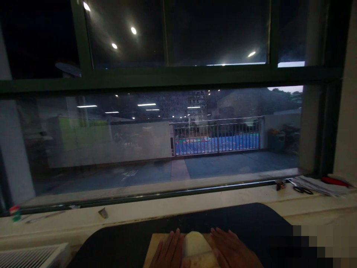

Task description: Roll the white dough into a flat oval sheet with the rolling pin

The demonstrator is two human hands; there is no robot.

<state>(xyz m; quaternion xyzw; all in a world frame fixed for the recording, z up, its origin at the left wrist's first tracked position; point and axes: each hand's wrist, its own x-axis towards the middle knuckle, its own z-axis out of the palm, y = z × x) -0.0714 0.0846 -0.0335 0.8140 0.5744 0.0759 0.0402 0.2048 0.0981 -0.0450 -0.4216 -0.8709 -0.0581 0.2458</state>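
Black desk [111, 238] with rounded far corners, bearing a wooden board [153, 243] short of its far edge. Left hand [170, 249] and right hand [233, 248] lie backs upward, fingers straight, fairly close-set, pointing toward that edge, closed around nothing visible. Between them, at the board's far edge, a pale dough lump [196, 243]: probably soft, light, perhaps tacky; best cupped at both sides.

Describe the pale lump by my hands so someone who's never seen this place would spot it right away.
Below the wide window is a dark table, with a tan board on it. The pale lump sits on that board, between the left hand and the right hand. Its rounded far end and cream colour, lighter than the board, set it apart.
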